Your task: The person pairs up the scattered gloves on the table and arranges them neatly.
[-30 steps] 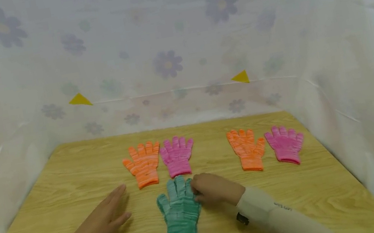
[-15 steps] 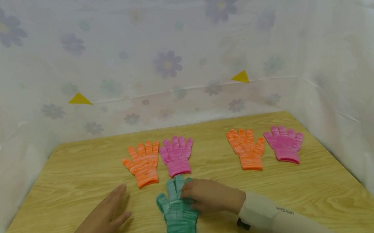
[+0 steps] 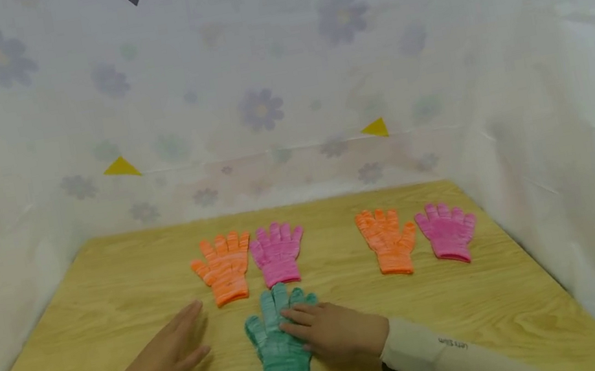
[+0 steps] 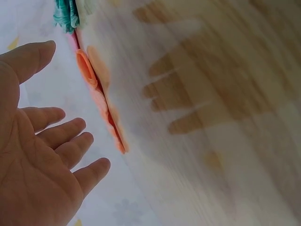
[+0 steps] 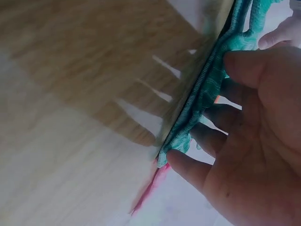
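Note:
A green knitted glove (image 3: 281, 352) lies flat near the front middle of the table, cuff toward me and fingers pointing away. My right hand (image 3: 336, 331) rests on its right side, with the fingers laid across the palm and finger bases. In the right wrist view the fingers of my right hand (image 5: 254, 127) are extended and touch the green glove (image 5: 207, 94). To the left of the glove, my left hand (image 3: 155, 360) hovers with its fingers straight. Nothing is in the palm of my left hand (image 4: 42, 155) in the left wrist view.
Behind the green glove lie an orange glove (image 3: 225, 270) and a pink glove (image 3: 277, 254) side by side. Farther right are another orange glove (image 3: 390, 242) and another pink glove (image 3: 448, 232). Pale sheets (image 3: 272, 176) wall the wooden table (image 3: 129, 273) at the back and sides.
My right hand has moved left from the green glove's edge onto its palm, and its fingers have spread out. The glove's right fingers now show. The left hand stays in place; the view tilts slightly.

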### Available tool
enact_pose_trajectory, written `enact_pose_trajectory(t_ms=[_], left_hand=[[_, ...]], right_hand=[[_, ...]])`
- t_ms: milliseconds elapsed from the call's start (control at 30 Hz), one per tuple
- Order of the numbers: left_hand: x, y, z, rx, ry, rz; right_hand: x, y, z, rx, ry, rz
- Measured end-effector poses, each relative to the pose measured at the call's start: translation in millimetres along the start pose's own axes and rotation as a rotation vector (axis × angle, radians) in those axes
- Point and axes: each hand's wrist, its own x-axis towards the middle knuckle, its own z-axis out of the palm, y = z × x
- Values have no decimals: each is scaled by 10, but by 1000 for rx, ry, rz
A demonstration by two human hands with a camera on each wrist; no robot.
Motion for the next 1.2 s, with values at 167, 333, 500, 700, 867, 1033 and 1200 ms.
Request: enact_pose_trajectory(t_ms=[167, 333, 500, 700, 867, 1033, 1200], left_hand=[[26, 19, -1, 9, -6, 16], [55, 63, 19, 6, 4, 38], [69, 133, 52, 8, -4, 45], [109, 306, 66, 12, -31, 99], [158, 506, 167, 73, -30, 250], [159, 687, 271, 135, -35, 394], [197, 828, 315, 160, -49, 473]], right_hand=[[-82, 8, -51, -27, 10, -42], [-303, -9, -162, -12, 101, -124], [-627, 128, -163, 134, 238, -75], [-994, 327, -143, 264, 286, 117], [-1154, 430, -126, 310, 331, 228], [-1241, 495, -95, 307, 384, 263], [-1317, 551, -106, 285, 451, 278]])
